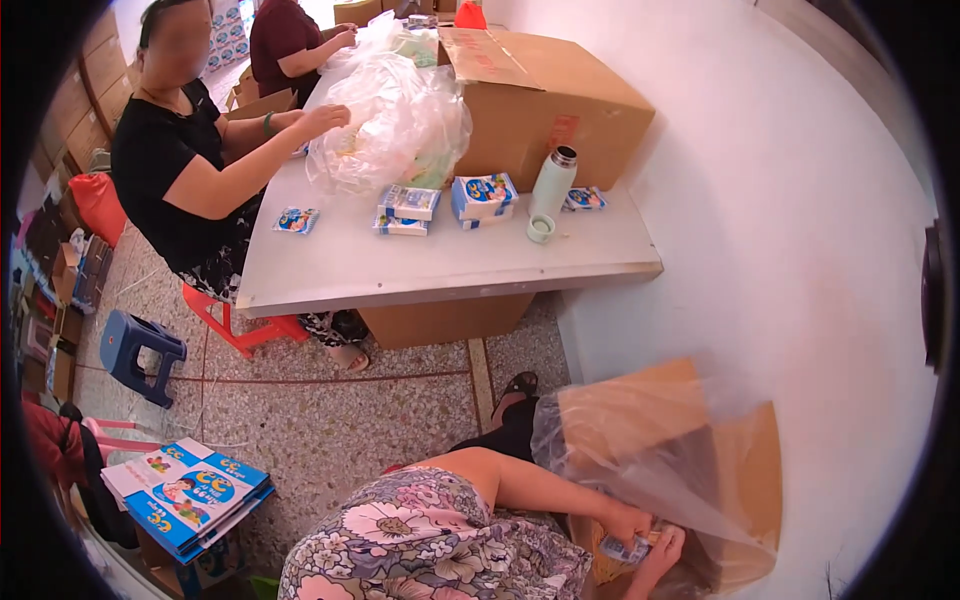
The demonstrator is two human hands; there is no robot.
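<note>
At the lower right, both of my hands are close together inside an open cardboard box (pixel 748 480) with a clear plastic liner (pixel 650 425). My left hand (pixel 628 522) is closed on a small blue-and-white packet (pixel 622 548). My right hand (pixel 665 553) meets it from below with bent fingers; what its fingertips grip is too small to make out. Yellowish contents (pixel 608 570) lie beneath the packet, partly hidden by my arm and clothing. The liner stands up above the box's far flap.
A white table (pixel 450 270) carries boxed packs (pixel 485 197), a pale green flask (pixel 555 180), its cup (pixel 540 229), a large carton (pixel 560 100) and clear plastic bags (pixel 390 120). Two people work along it. A blue stool (pixel 143 355) and stacked printed cartons (pixel 190 495) stand left. A wall (pixel 800 250) borders the right.
</note>
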